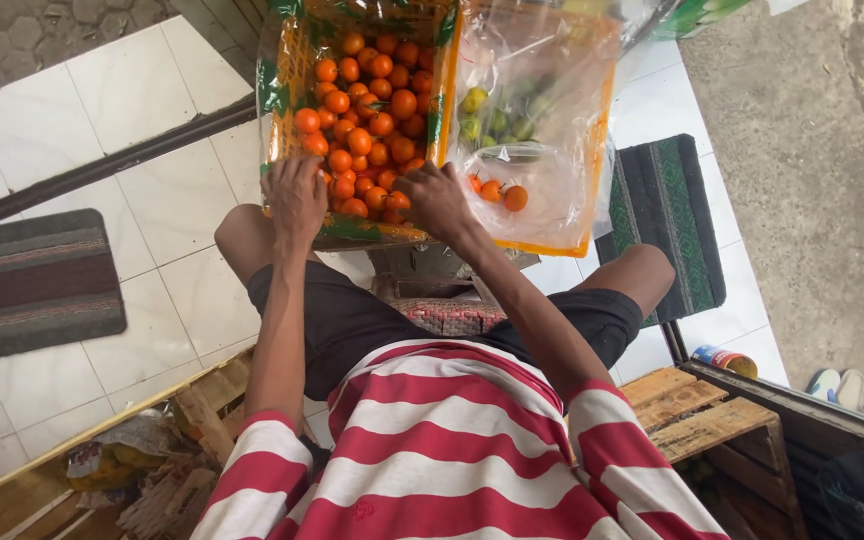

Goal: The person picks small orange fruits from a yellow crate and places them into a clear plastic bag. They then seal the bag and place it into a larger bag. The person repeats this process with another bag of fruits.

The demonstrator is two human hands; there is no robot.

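Floor was white glazed tile, daylight on it. A striped grey-maroon mat lay at left, a dark green patterned mat at right. Bare concrete beyond. Wooden pallet lower right, possibly crate slats.

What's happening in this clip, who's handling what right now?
A seated person in a red-and-white striped shirt leans over a crate of small orange fruits. The left hand rests on the crate's near edge; the right hand is down among the fruits, though whether it grips any is unclear. Beside it, a second crate lined with clear plastic holds a few orange fruits and some greenish ones.
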